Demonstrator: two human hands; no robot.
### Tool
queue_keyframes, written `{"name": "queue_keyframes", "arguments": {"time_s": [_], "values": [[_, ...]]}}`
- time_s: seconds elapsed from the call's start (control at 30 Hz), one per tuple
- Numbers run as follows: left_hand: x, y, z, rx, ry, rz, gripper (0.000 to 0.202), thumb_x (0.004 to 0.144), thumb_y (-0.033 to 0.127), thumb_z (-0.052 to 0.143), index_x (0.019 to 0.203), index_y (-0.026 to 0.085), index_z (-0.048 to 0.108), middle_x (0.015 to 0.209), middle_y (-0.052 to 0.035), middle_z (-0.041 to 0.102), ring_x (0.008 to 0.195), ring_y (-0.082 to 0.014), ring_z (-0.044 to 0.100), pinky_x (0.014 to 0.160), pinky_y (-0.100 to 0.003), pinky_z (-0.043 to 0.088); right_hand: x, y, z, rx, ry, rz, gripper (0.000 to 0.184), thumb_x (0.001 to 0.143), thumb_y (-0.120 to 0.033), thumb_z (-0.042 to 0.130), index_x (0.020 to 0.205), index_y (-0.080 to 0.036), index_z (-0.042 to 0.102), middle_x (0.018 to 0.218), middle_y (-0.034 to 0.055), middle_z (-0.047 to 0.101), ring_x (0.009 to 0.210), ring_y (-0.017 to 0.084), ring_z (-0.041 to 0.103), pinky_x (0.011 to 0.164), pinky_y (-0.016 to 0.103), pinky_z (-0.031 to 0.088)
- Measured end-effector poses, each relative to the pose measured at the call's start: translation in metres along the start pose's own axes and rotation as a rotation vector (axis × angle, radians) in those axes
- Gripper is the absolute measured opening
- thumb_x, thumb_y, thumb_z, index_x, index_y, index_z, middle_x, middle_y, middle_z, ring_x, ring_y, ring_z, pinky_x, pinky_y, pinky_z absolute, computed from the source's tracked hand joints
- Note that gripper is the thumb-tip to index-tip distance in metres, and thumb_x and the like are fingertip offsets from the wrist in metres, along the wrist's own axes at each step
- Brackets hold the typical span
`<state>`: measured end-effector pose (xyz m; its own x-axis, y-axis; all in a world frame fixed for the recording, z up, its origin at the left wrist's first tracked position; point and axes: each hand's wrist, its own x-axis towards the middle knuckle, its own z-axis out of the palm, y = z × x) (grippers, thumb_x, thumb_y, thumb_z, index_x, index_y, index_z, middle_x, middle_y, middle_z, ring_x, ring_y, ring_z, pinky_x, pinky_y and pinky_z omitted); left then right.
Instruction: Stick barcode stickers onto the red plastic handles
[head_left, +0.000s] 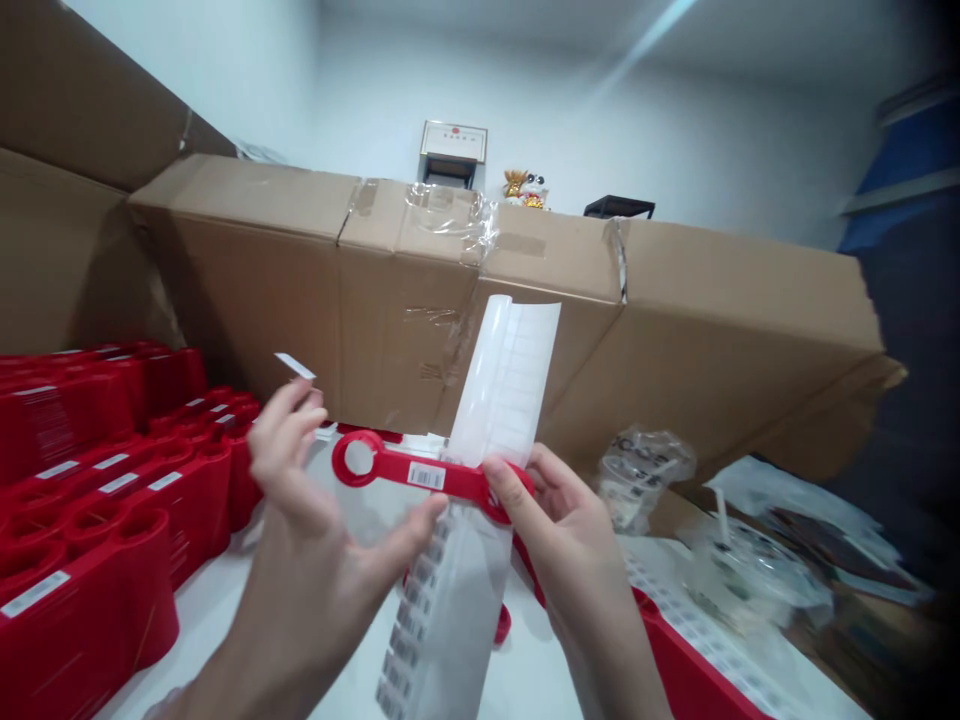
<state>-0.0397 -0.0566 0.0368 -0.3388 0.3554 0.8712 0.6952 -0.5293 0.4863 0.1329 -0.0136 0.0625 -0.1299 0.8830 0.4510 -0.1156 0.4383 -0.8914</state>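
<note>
My right hand (551, 510) grips the right end of a red dumbbell-shaped piece (390, 465) with a ring at its left end. A white barcode label (426, 476) sits on the middle of its bar. Behind the piece, a long sheet of labels (480, 560) runs from upper right to lower left, its upper part curled; whether my right fingers also pinch it is hidden. My left hand (319, 500) is open, fingers spread, with the thumb tip near the bar's lower edge. A small white label (295, 366) clings to a raised left fingertip.
Stacks of red pieces bearing white labels (97, 500) stand at left. Cardboard (405, 320) walls off the back of the white table (202, 610). At right lie a clear plastic bag (645, 465), another label strip (697, 640) and a long red item (694, 670).
</note>
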Motion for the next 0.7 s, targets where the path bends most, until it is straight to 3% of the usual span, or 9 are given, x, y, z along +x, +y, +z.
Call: {"name": "queue_keyframes", "arguments": {"time_s": [0.07, 0.13, 0.33, 0.43, 0.53, 0.63, 0.7], "values": [[-0.002, -0.007, 0.008, -0.008, -0.043, -0.051, 0.086, 0.077, 0.046, 0.083, 0.139, 0.029, 0.026, 0.157, -0.0170, 0.027, 0.142, -0.0393, 0.042, 0.109, -0.063, 0.047, -0.007, -0.003, 0.007, -0.011, 0.009, -0.004, 0.025, 0.084, -0.046, 0.080, 0.090, -0.023, 0.073, 0.097, 0.0061, 0.078, 0.095, 0.024, 0.074, 0.077, 0.029, 0.061], [-0.002, -0.011, 0.011, -0.073, -0.103, -0.152, 0.085, 0.078, 0.051, 0.082, 0.140, 0.031, 0.027, 0.152, -0.0151, 0.034, 0.134, -0.0366, 0.052, 0.099, -0.058, 0.055, -0.012, -0.007, 0.011, -0.021, 0.028, -0.002, 0.025, 0.084, -0.047, 0.081, 0.089, -0.024, 0.073, 0.096, 0.0063, 0.078, 0.093, 0.023, 0.074, 0.075, 0.028, 0.062], [0.003, -0.008, 0.003, -0.353, -0.219, -0.326, 0.045, 0.093, 0.045, 0.068, 0.124, 0.036, 0.036, 0.143, -0.0041, 0.049, 0.127, -0.0252, 0.057, 0.097, -0.045, 0.055, -0.013, -0.013, 0.003, 0.061, 0.018, 0.059, 0.030, 0.082, -0.048, 0.083, 0.100, -0.025, 0.076, 0.105, 0.0084, 0.079, 0.094, 0.027, 0.075, 0.080, 0.035, 0.065], [0.009, -0.007, -0.003, -0.480, -0.233, -0.418, 0.045, 0.092, 0.044, 0.069, 0.119, 0.036, 0.035, 0.143, -0.0026, 0.052, 0.119, -0.0227, 0.063, 0.091, -0.040, 0.057, -0.008, -0.012, -0.005, 0.110, -0.014, 0.057, 0.031, 0.083, -0.045, 0.082, 0.107, -0.026, 0.077, 0.106, 0.0087, 0.079, 0.096, 0.027, 0.075, 0.083, 0.037, 0.064], [0.019, -0.010, -0.010, -0.436, -0.316, -0.562, 0.056, 0.082, 0.052, 0.078, 0.118, 0.034, 0.040, 0.146, -0.0052, 0.051, 0.124, -0.0278, 0.061, 0.098, -0.046, 0.054, -0.006, -0.014, -0.011, 0.147, -0.081, 0.062, 0.032, 0.086, -0.043, 0.080, 0.115, -0.028, 0.076, 0.111, 0.0095, 0.079, 0.104, 0.028, 0.074, 0.084, 0.037, 0.063], [0.028, -0.017, -0.013, -0.355, -0.524, -0.651, 0.048, 0.077, 0.062, 0.078, 0.104, 0.026, 0.061, 0.150, -0.0089, 0.049, 0.134, -0.0348, 0.051, 0.111, -0.052, 0.040, -0.005, -0.020, -0.017, 0.121, -0.155, 0.088, 0.035, 0.086, -0.044, 0.080, 0.117, -0.028, 0.077, 0.116, 0.0106, 0.078, 0.107, 0.028, 0.073, 0.088, 0.038, 0.062], [0.032, -0.020, -0.013, -0.385, -0.609, -0.669, 0.045, 0.075, 0.064, 0.078, 0.093, 0.023, 0.070, 0.151, -0.0096, 0.050, 0.134, -0.0368, 0.051, 0.112, -0.050, 0.039, -0.004, -0.024, -0.021, 0.100, -0.217, 0.125, 0.039, 0.083, -0.042, 0.083, 0.118, -0.027, 0.076, 0.117, 0.0107, 0.077, 0.107, 0.029, 0.073, 0.091, 0.039, 0.061]]}}
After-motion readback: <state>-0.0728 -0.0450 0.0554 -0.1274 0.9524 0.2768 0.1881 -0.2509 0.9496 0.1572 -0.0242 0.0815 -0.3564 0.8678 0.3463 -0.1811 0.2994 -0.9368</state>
